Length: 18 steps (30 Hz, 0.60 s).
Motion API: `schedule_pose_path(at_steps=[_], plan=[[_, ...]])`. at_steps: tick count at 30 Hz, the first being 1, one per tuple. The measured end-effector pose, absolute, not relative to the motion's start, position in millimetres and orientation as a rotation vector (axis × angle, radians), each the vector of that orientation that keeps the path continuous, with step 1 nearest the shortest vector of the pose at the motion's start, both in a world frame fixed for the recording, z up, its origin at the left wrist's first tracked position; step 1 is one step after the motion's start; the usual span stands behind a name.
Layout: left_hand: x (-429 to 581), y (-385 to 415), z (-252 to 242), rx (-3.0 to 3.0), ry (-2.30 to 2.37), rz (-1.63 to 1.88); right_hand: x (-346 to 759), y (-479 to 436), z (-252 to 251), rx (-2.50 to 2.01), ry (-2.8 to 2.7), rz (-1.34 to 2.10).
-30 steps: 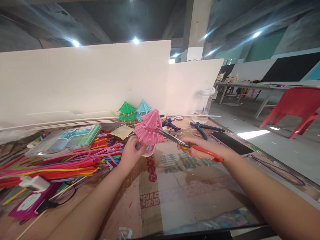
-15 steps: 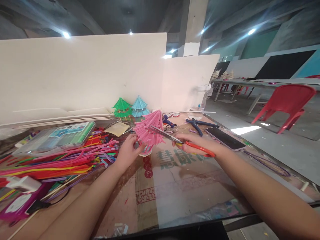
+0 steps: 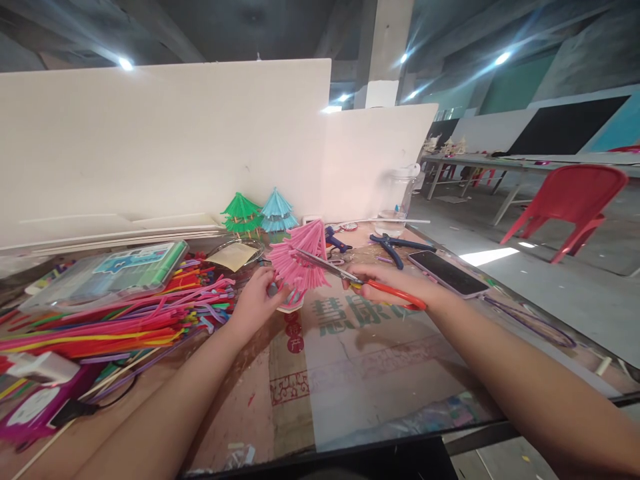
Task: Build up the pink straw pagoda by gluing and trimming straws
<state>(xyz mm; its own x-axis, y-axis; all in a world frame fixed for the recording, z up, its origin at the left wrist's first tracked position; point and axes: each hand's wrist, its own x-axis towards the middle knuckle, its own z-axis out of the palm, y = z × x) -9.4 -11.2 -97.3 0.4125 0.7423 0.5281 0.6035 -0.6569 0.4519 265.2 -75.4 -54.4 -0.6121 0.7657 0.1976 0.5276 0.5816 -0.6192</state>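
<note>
A pink tiered pipe-cleaner piece is tilted above the table, its lower left side gripped by my left hand. My right hand is closed on red-handled scissors, whose blades reach left across the pink strands. Whether the blades are parted is too small to tell. Below the pink tiers a pale base with pink and teal parts shows beside my left fingers. Behind stand a green tiered piece and a light blue one.
Pipe cleaners and a clear plastic case lie at left, near a purple device. Blue pliers, a phone and a clear jug are at right. A white board stands behind.
The whole view has shifted slightly. Both hands keep nearly the same place around the pink piece, with the scissor blades still across it.
</note>
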Motion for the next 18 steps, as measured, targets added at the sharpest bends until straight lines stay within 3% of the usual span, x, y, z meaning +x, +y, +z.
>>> schedule_pose_path(at_steps=[18], plan=[[-9.0, -11.8, -95.7, 2.458, 1.188, 1.046, 263.5, -74.1, -58.9, -1.142, -2.272, 0.837]])
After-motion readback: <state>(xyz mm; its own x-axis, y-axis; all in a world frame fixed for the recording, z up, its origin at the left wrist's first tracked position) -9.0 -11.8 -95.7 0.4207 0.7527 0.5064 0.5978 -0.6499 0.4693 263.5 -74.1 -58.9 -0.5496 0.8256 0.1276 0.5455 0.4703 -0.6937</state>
